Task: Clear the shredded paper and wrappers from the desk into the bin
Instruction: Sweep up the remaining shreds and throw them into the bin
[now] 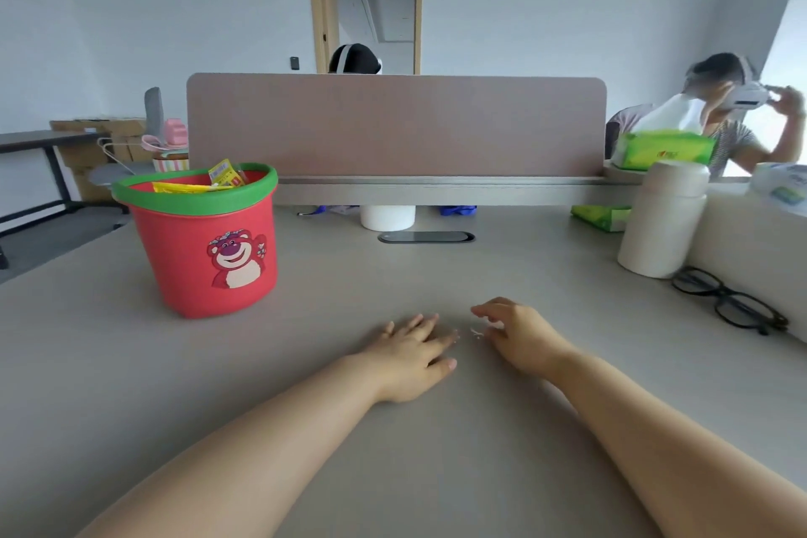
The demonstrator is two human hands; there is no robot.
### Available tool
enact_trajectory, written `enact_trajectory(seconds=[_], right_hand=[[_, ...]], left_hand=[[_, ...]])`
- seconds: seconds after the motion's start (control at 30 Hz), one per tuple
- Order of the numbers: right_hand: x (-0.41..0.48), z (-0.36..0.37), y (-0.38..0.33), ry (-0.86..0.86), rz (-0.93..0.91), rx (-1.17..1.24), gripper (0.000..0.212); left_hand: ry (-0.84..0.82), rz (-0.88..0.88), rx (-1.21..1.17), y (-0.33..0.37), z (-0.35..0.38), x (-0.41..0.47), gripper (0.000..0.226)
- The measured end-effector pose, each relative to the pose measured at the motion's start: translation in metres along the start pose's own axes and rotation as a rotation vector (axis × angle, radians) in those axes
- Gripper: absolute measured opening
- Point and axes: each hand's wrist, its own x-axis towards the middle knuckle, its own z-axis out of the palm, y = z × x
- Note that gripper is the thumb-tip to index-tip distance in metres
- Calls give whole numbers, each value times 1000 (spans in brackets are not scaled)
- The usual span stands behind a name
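Round red bin (205,249) holds yellow wrappers (192,187); left hand (408,356) flat, fingers apart; right hand (515,336) pinches white paper shreds (477,334).

**Open middle, crowded edges**

The surface (393,472) lay bare across its middle, and both forearms stretched over it with nothing beside them. To the left stood the red bin (209,249), well apart from the left hand (410,354), with an unblocked stretch between. On the right, a white bottle (661,218) and black glasses (729,301) crowded the edge near a low side wall. A partition (395,124) closed off the far side.
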Motion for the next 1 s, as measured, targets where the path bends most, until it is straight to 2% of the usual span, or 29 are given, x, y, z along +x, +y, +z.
enact_trajectory(seconds=[0.07, 0.17, 0.33, 0.57, 0.7, 0.9, 1.0], right_hand=[[1, -3, 4, 25, 23, 9, 35], [3, -3, 9, -41, 19, -36, 27], [4, -2, 7, -35, -9, 46, 20], [9, 3, 6, 51, 4, 134, 10], [14, 6, 2, 39, 13, 84, 9], [14, 8, -11, -106, 50, -164, 23], [11, 10, -11, -113, 51, -222, 23]], left_hand=[[62, 9, -19, 0, 0, 5, 53], [258, 1, -41, -3, -5, 13, 55], [190, -11, -205, -3, -20, 29, 39], [339, -68, -287, 7, -19, 42, 18], [366, -100, -212, 11, -17, 45, 16], [270, -129, 77, 21, -11, 50, 20], [282, -96, 93, 19, -7, 46, 21]])
